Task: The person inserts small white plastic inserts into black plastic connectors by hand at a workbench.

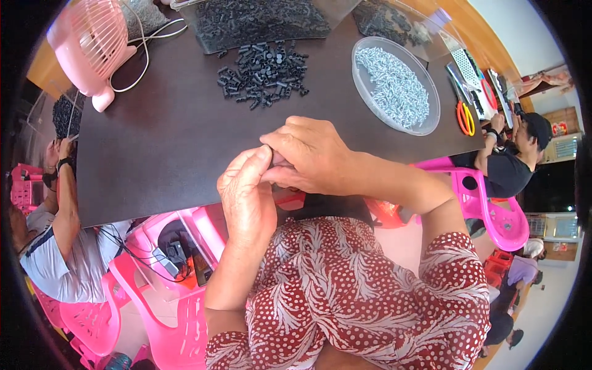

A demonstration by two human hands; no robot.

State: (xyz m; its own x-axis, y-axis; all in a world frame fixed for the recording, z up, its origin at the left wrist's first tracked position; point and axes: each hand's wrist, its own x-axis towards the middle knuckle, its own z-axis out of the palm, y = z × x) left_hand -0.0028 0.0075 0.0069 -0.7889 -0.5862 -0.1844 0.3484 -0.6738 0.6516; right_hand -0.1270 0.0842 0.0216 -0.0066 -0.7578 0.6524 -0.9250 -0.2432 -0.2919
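My left hand [246,194] and my right hand [317,154] meet over the near edge of the dark table [154,166]. The fingertips of both are pinched together, and whatever sits between them is hidden by the fingers. Beyond them on the tabletop lies a loose pile of small black plastic parts [262,74], short and tube-like. To the right stands a round see-through tub [365,92] full of small silver screws [398,86].
Behind the pile is a see-through bin of black parts [259,24]. A pink fan [92,46] with a white cord stands far left. Scissors with yellow-orange handles [465,118] lie right of the tub. Co-workers sit left [74,265] and right [509,166]; pink chairs [179,327] surround the table.
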